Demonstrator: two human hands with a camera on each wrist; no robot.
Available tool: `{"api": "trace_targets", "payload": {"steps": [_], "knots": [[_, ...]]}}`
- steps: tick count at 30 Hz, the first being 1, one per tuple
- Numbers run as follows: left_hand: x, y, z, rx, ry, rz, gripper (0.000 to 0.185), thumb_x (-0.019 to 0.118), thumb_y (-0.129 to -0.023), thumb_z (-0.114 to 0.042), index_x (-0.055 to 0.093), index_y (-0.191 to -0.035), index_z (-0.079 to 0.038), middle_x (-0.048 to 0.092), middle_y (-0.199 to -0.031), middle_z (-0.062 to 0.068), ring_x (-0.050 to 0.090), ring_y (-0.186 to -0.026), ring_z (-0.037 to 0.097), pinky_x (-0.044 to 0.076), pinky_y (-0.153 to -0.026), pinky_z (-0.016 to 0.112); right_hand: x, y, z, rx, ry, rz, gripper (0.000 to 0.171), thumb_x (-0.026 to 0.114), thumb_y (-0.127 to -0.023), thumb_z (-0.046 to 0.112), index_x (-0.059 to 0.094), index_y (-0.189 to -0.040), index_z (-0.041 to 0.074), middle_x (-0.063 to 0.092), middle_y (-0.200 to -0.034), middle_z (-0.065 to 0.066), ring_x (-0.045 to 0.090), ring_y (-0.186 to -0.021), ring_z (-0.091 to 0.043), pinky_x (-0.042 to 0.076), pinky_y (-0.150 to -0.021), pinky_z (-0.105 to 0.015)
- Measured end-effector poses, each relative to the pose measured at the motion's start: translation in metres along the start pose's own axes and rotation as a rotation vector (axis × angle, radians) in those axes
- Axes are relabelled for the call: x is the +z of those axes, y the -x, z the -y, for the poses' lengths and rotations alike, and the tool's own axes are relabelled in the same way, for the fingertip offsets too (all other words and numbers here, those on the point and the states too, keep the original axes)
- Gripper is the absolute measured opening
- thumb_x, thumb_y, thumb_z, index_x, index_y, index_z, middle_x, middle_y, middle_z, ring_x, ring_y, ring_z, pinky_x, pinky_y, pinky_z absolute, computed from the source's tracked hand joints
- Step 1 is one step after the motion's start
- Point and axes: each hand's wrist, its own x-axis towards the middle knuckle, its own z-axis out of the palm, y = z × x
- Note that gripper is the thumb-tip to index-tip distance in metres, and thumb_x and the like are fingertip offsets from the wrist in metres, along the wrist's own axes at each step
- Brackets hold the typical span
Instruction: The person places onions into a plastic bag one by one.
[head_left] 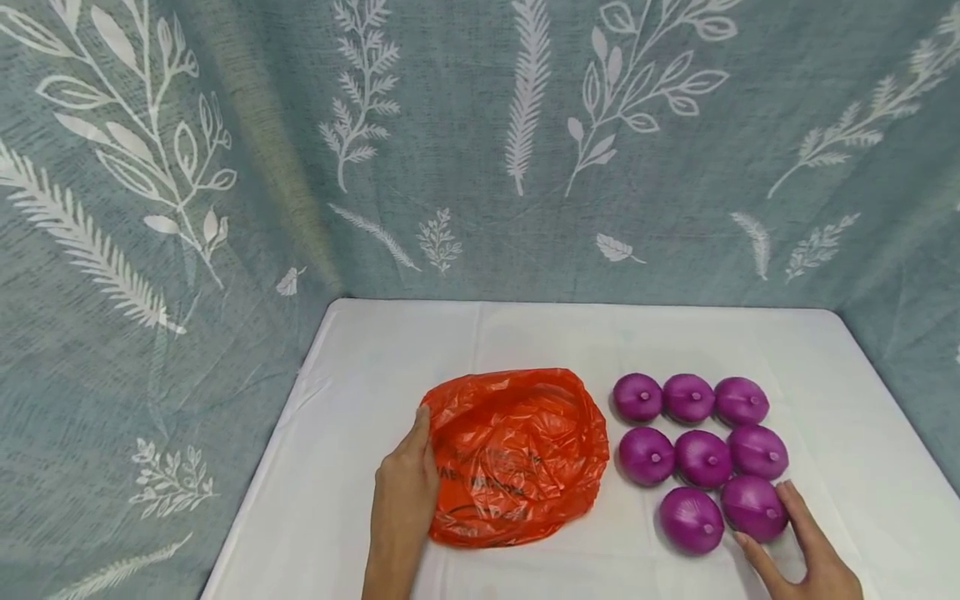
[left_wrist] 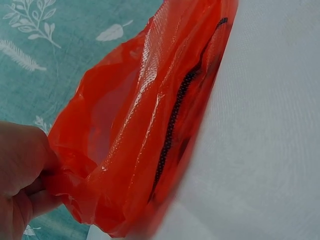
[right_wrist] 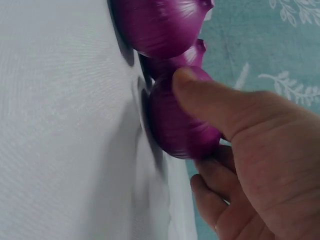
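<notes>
An orange-red plastic bag (head_left: 525, 450) lies with its mouth spread wide on the table, dark lettering showing inside. My left hand (head_left: 406, 487) pinches the left side of its rim; the left wrist view shows the rim bunched between thumb and fingers (left_wrist: 42, 200). To the right of the bag sit several shiny purple onions (head_left: 702, 458), in two rows of three with two more in front. My right hand (head_left: 813, 562) holds the front right onion (head_left: 753, 508) between thumb and fingers. In the right wrist view, the thumb lies across this onion (right_wrist: 182, 125).
A white cloth covers the table (head_left: 375, 350). Behind it and along both sides hangs a blue-green curtain (head_left: 465, 150) with white leaf prints. The other front onion (head_left: 691, 520) sits just left of the held one, with the middle row close behind.
</notes>
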Motion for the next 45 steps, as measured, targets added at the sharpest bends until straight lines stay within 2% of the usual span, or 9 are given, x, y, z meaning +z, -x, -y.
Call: {"api": "trace_targets", "payload": {"steps": [7,17,18,20,24,27,32,40,45], "knots": [[0.002,0.003,-0.001,0.016,-0.016,-0.010,0.046,0.063,-0.103,0.003,0.058,-0.148,0.004,0.067,-0.135,0.024,0.072,-0.113,0.037,0.062,-0.086,0.048,0.000,-0.001,-0.001,0.030,0.043,0.054,0.100,0.081,-0.094,0.038,0.019,-0.171,0.018,0.040,-0.157,-0.035,0.042,-0.137,-0.062,0.038,-0.107,-0.075],[0.002,0.005,0.002,0.009,-0.030,-0.014,0.046,0.063,-0.102,0.003,0.058,-0.148,0.004,0.067,-0.133,0.025,0.073,-0.110,0.037,0.063,-0.083,0.047,-0.002,0.003,0.001,-0.058,0.038,-0.045,0.093,0.088,-0.087,0.023,0.037,-0.164,0.012,0.052,-0.146,-0.036,0.053,-0.128,-0.061,0.046,-0.099,-0.072],[0.002,0.005,0.002,0.010,-0.028,-0.016,0.046,0.063,-0.102,0.003,0.058,-0.148,0.004,0.067,-0.133,0.025,0.073,-0.110,0.037,0.063,-0.083,0.047,-0.003,0.004,0.001,-0.058,0.030,-0.061,0.093,0.089,-0.086,0.021,0.039,-0.163,0.012,0.053,-0.145,-0.036,0.054,-0.127,-0.060,0.047,-0.098,-0.070],[0.002,0.006,0.003,0.012,-0.028,-0.021,0.046,0.064,-0.102,0.003,0.058,-0.147,0.004,0.068,-0.132,0.026,0.073,-0.110,0.037,0.063,-0.082,0.047,-0.006,0.005,0.003,-0.052,-0.003,-0.106,0.092,0.091,-0.083,0.018,0.043,-0.162,0.014,0.056,-0.144,-0.034,0.056,-0.128,-0.055,0.052,-0.105,-0.044],[0.001,0.006,0.004,0.018,-0.026,-0.030,0.046,0.065,-0.101,0.004,0.058,-0.147,0.004,0.068,-0.131,0.026,0.073,-0.109,0.037,0.063,-0.081,0.046,-0.011,0.008,0.012,-0.072,-0.123,-0.223,0.093,0.093,-0.077,0.003,0.051,-0.159,0.020,0.061,-0.143,-0.027,0.051,-0.132,0.006,0.034,-0.096,0.001],[0.000,0.006,0.006,0.029,-0.028,-0.043,0.046,0.065,-0.101,0.004,0.059,-0.147,0.005,0.068,-0.131,0.026,0.073,-0.109,0.037,0.063,-0.080,0.046,-0.015,0.009,0.022,-0.132,-0.198,-0.300,0.099,0.094,-0.071,-0.008,0.055,-0.157,0.023,0.062,-0.144,-0.019,0.035,-0.114,0.034,0.032,-0.092,0.005],[-0.001,0.004,0.009,0.054,-0.027,-0.077,0.046,0.065,-0.100,0.003,0.059,-0.146,0.004,0.071,-0.126,0.026,0.077,-0.098,0.034,0.064,-0.075,0.044,-0.025,0.006,0.044,-0.224,-0.259,-0.320,0.105,0.095,-0.066,-0.012,0.056,-0.155,0.028,0.062,-0.149,-0.003,0.044,-0.121,0.026,0.038,-0.093,0.001],[-0.002,0.003,0.007,0.041,-0.004,-0.066,0.047,0.065,-0.101,0.002,0.058,-0.147,0.004,0.070,-0.128,0.026,0.077,-0.095,0.033,0.065,-0.074,0.042,-0.034,0.001,0.077,-0.299,-0.278,-0.229,0.110,0.094,-0.070,-0.009,0.047,-0.160,0.035,0.053,-0.157,-0.004,0.044,-0.130,0.019,0.037,-0.096,0.000],[-0.002,0.002,0.004,0.031,-0.005,-0.054,0.048,0.066,-0.100,0.002,0.059,-0.147,0.004,0.071,-0.127,0.026,0.077,-0.098,0.034,0.065,-0.075,0.043,-0.032,-0.003,0.091,-0.450,-0.297,-0.211,0.112,0.095,-0.067,-0.011,0.048,-0.160,0.029,0.056,-0.154,0.004,0.046,-0.134,0.016,0.039,-0.098,-0.002]]}}
